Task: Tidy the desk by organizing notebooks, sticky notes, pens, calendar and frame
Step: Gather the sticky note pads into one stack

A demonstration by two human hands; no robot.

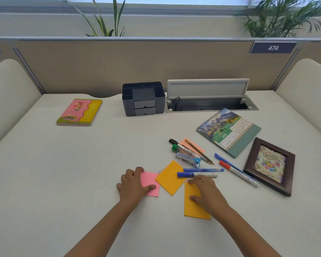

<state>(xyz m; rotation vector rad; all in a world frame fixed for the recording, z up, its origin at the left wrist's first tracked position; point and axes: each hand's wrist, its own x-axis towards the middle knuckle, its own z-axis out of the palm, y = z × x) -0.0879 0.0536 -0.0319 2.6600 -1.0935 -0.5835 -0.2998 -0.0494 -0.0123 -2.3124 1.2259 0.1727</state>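
My left hand [132,183] lies on a pink sticky note [150,184], fingers curled at its far edge and thumb on its near part. My right hand [205,191] rests on an orange sticky note [194,208]. Between them lies a second orange sticky note [170,177]. Blue pens [202,172] lie just beyond my right hand. Further back lie more pens, a pencil and a stapler [188,159] on a peach note [193,146]. A spiral calendar [229,132] and a dark photo frame [270,166] lie flat at the right. Stacked notebooks [80,112] sit at the far left.
A dark desk organizer [143,99] with two drawers stands at the back centre. Beside it is an open cable tray [209,104] with its lid raised. A red-and-blue pen pair [237,171] lies beside the frame. Partition walls enclose the desk.
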